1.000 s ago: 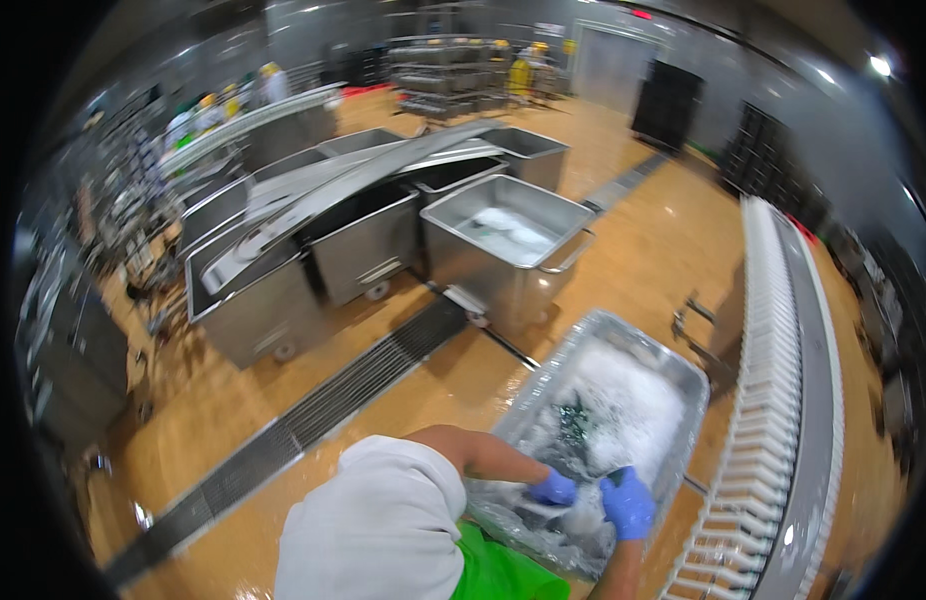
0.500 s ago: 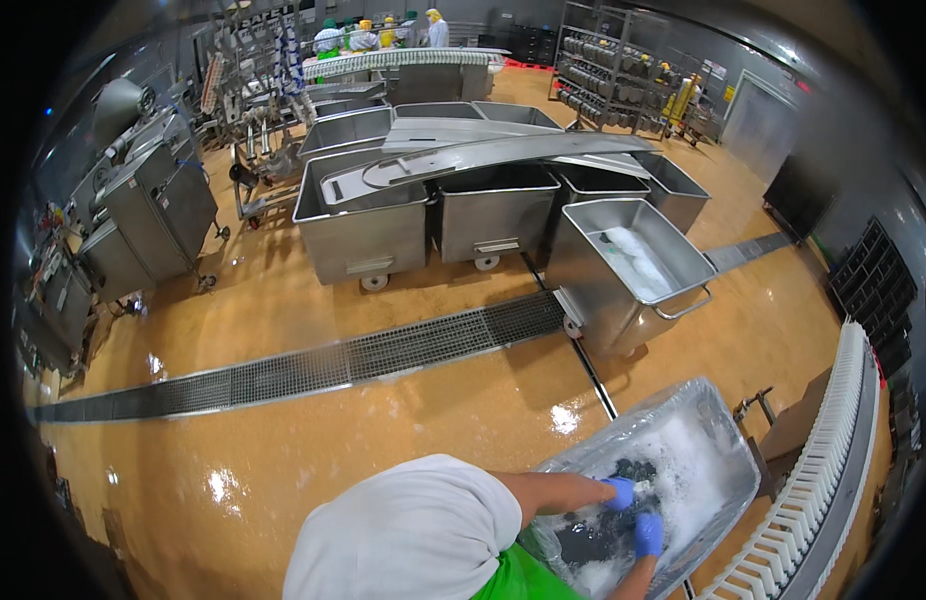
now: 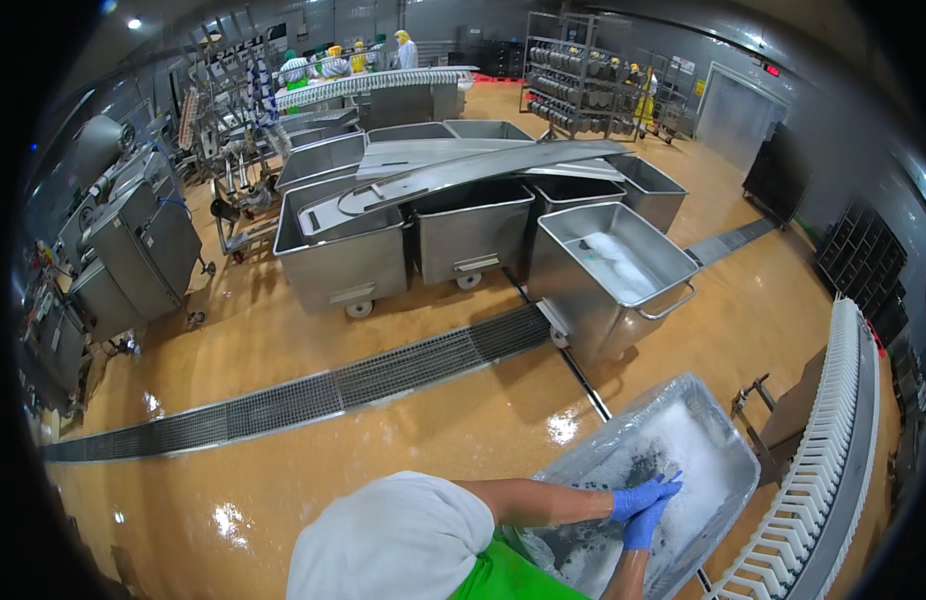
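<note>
Both hands wear blue gloves and meet above a tub lined with clear plastic (image 3: 731, 440), which holds grey water and white foam (image 3: 698, 450). My left hand (image 3: 637, 499) reaches in from the left, its fingers drawn together. My right hand (image 3: 645, 524) comes up from below and presses against it. A small pale bit shows at the fingertips, too small to name; whatever lies between the palms is hidden. A white sleeve (image 3: 393, 535) covers my left shoulder, above a green apron (image 3: 513, 575).
Beyond the tub stands a wheeled steel bin (image 3: 593, 315) with suds inside. Several more steel bins (image 3: 343, 260) carry long metal panels (image 3: 483, 172). A white-slatted conveyor (image 3: 818, 450) curves along the right. A floor grate (image 3: 283, 405) crosses the wet floor. People (image 3: 406, 50) work far back.
My hands have come together and risen from the dark water toward the foam on the right. Before, they were apart, the left one at a whitish thing. The view has shifted slightly.
</note>
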Demonstrator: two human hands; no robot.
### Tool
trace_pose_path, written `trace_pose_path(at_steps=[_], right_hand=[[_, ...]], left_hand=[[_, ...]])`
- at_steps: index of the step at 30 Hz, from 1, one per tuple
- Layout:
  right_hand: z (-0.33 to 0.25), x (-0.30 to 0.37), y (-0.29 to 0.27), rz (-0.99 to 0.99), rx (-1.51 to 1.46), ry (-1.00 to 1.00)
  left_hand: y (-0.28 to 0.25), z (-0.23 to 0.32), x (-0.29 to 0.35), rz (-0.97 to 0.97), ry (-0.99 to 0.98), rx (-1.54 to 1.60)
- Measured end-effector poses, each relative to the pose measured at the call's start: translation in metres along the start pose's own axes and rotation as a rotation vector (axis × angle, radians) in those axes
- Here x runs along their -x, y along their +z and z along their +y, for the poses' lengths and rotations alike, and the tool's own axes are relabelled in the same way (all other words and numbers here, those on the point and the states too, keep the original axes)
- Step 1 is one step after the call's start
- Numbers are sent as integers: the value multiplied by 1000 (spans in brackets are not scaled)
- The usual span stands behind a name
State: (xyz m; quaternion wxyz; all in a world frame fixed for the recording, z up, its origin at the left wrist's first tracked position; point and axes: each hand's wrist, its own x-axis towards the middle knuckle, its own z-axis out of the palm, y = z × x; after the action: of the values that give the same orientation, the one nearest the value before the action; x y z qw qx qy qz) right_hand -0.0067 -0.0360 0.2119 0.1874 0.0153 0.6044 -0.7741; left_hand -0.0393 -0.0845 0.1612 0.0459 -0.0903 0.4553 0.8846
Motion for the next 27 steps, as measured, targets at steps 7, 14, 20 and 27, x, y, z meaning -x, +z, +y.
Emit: trace_pose_path(at_steps=[7,14,20,27], right_hand=[[37,-52,-74,-84,291,-248],[19,-26,-46,45,218,-219],[18,-10,-39,7,668,-399],[1,-6,-20,-225,563,-449]], left_hand=[[9,-12,-13,20,-91,218],[3,-36,-37,113,-96,335],[-4,16,-16,168,-198,479],[-17,8,-8,-83,-95,390]])
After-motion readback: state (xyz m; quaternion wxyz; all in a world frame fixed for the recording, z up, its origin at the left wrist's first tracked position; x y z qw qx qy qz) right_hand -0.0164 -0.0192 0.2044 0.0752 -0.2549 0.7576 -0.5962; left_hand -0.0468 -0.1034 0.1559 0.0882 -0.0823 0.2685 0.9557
